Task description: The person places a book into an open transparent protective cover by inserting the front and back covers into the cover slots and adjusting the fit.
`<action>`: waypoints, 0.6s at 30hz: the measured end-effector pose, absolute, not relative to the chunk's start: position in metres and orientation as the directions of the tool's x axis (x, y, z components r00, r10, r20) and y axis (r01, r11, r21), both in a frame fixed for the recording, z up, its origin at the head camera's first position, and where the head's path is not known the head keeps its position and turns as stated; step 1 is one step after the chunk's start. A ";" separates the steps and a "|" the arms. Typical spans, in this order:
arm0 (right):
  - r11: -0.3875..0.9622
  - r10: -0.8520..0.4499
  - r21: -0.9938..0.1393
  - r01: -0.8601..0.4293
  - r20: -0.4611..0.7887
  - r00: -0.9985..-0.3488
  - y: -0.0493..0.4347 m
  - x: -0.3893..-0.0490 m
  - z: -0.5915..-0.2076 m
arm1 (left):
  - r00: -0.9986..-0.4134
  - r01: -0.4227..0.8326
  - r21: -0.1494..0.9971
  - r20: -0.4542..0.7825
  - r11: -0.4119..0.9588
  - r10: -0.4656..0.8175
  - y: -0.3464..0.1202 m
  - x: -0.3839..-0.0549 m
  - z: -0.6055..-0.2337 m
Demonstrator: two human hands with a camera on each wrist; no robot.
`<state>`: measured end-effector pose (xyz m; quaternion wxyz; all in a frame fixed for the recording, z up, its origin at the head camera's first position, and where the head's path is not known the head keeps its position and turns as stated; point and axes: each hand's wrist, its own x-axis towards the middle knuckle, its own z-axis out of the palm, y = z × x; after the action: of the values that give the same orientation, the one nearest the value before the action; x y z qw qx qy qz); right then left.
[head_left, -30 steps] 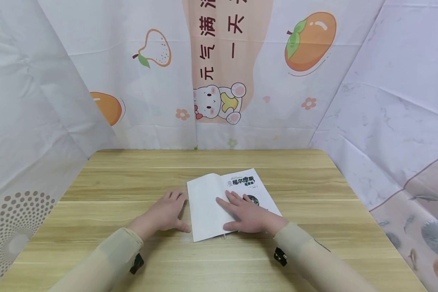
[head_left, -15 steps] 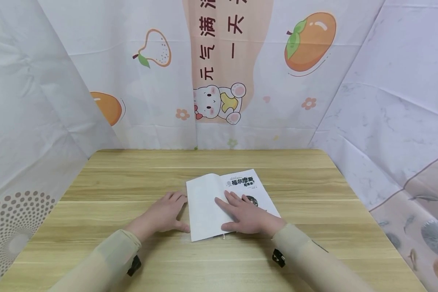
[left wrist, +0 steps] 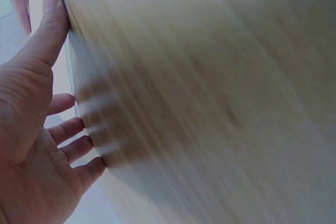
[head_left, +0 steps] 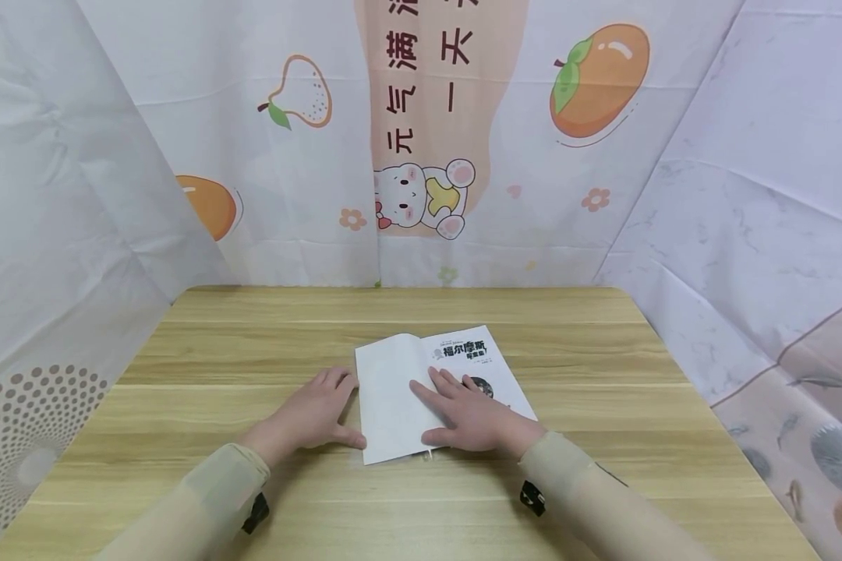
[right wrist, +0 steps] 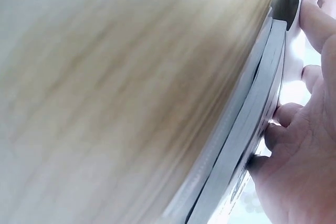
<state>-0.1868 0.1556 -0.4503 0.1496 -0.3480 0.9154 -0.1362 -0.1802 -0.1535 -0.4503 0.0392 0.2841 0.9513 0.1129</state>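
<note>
An open book (head_left: 394, 399) lies on the wooden table, a blank white page on the left and a title page (head_left: 501, 360) with black Chinese lettering on the right. My right hand (head_left: 472, 417) rests over the inner part of the pages, fingers spread, covering some of the print. In the right wrist view its fingertips press on the top of the book, whose page block (right wrist: 236, 124) shows from the side. My left hand (head_left: 313, 413) is at the book's left edge, fingertips along that side and thumb by the near left corner.
The wooden table (head_left: 589, 343) extends around the book on all sides. Behind it hangs a white cloth (head_left: 288, 171) printed with fruit and a cartoon animal; more cloth walls (head_left: 751, 195) stand at both sides. Each wrist carries a small black device (head_left: 533, 497) under the sleeve.
The book has slid slightly to the left, and my right hand has moved left with it. My left hand stays at its left edge, its thumb closer against the corner.
</note>
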 end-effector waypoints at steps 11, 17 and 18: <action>0.720 -0.680 -0.336 -0.608 -0.164 -0.715 0.149 -0.184 -0.451 | -0.812 0.573 0.213 0.022 0.791 0.583 -0.158 -0.181 -0.453; 0.727 -0.672 -0.320 -0.607 -0.154 -0.724 0.144 -0.182 -0.454 | -0.817 0.562 0.224 0.002 0.796 0.577 -0.160 -0.182 -0.455; 0.729 -0.670 -0.319 -0.605 -0.154 -0.726 0.143 -0.182 -0.454 | -0.817 0.562 0.220 -0.001 0.797 0.576 -0.161 -0.182 -0.455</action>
<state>-0.1820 0.1431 -0.4541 0.1302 -0.3462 0.9207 -0.1243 -0.1821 -0.1610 -0.4548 0.0341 0.3003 0.9474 0.1054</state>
